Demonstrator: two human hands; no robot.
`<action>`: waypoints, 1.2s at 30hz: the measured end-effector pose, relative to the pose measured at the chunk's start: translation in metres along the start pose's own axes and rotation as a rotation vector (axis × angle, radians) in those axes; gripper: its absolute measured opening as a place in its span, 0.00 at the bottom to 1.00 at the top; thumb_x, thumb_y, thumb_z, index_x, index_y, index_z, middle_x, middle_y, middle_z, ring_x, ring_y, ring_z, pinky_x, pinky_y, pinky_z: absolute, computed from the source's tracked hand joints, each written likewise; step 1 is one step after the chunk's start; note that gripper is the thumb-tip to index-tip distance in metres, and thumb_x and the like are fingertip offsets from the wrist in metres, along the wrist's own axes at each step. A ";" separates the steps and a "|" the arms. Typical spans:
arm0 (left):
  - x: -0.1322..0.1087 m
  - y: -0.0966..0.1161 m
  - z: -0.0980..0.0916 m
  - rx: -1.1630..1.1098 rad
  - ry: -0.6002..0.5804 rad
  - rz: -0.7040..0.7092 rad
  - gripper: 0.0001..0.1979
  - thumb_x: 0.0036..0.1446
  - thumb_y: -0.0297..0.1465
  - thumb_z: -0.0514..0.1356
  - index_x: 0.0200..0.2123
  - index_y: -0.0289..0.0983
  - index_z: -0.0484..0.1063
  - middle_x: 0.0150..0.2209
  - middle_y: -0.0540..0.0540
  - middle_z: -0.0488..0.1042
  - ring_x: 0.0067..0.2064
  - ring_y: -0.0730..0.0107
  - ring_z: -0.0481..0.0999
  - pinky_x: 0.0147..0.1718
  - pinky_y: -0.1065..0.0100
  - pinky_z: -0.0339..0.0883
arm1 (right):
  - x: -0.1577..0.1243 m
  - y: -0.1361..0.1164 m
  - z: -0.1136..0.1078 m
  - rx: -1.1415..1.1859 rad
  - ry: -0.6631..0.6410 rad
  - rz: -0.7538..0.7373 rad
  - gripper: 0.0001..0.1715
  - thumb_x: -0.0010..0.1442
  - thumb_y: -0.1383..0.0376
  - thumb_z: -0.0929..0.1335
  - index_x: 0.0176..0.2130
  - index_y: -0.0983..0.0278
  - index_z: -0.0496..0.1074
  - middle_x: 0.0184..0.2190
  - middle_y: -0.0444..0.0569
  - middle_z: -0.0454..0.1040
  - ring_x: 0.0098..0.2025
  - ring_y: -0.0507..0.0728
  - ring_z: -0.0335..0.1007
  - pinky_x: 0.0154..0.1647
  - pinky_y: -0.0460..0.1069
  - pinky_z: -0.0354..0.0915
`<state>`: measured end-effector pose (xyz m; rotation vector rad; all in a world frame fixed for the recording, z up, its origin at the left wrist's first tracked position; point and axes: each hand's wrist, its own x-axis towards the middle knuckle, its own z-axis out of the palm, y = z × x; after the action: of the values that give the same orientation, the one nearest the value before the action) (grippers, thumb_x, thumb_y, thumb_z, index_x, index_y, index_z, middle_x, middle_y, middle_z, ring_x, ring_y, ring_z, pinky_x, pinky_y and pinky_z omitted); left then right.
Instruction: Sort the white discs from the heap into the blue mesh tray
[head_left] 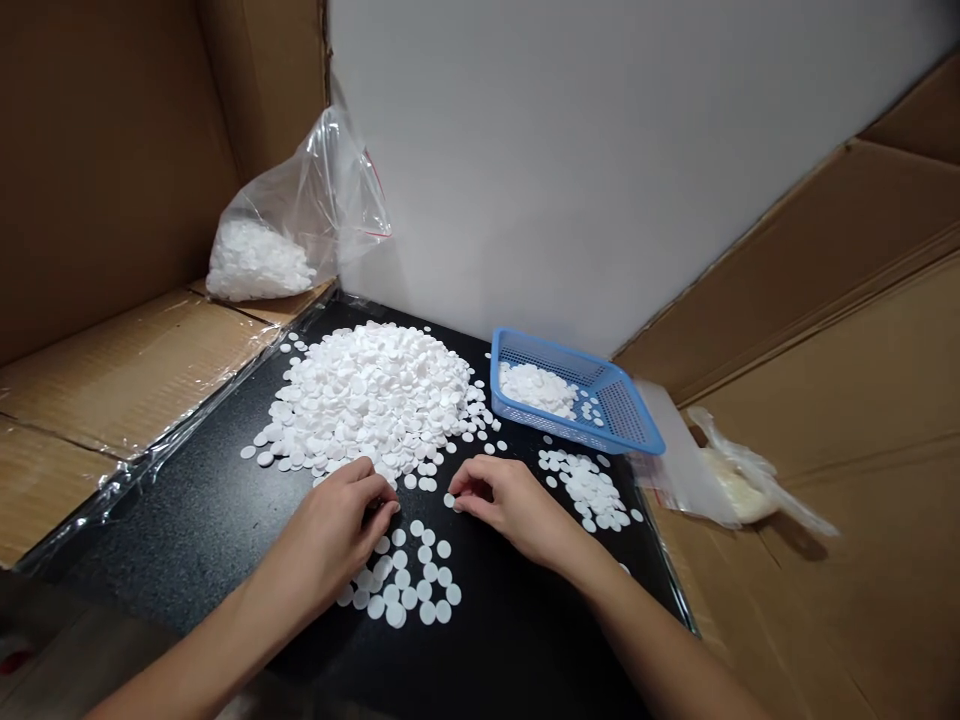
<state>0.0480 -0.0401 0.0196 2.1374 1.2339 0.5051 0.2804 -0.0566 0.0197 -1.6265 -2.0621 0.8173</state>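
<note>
A large heap of small white round discs (pixel 375 390) covers the back of the black tabletop (pixel 525 640). My left hand (pixel 349 515) is at the heap's front edge, thumb and fingertips drawn together; whatever is between them is hidden. Across from it, my right hand (pixel 514 505) pinches a single white disc (pixel 449 500) at its thumb and forefinger tips. Between my wrists lies a loose patch of spread discs (pixel 402 579), mostly flat, some overlapping. To the right of my right hand is a smaller pile of discs (pixel 592 490).
A blue mesh basket (pixel 637 410) holding more discs stands at the back right. A clear plastic bag (pixel 259 260) of white pieces sits on cardboard at the back left. Another plastic bag (pixel 750 485) lies at right. Cardboard walls (pixel 847 300) and a pale wall (pixel 570 170) surround the table.
</note>
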 end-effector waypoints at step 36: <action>-0.012 -0.027 0.013 0.110 0.019 0.274 0.13 0.59 0.18 0.50 0.39 0.41 0.66 0.35 0.50 0.71 0.36 0.65 0.69 0.33 0.68 0.61 | -0.001 -0.003 0.000 -0.028 -0.047 0.071 0.10 0.60 0.77 0.69 0.34 0.62 0.72 0.36 0.45 0.72 0.38 0.54 0.69 0.39 0.48 0.63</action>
<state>0.0327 -0.0446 -0.0079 2.4171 1.0027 0.5854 0.2785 -0.0578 0.0214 -1.7198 -2.0668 0.8621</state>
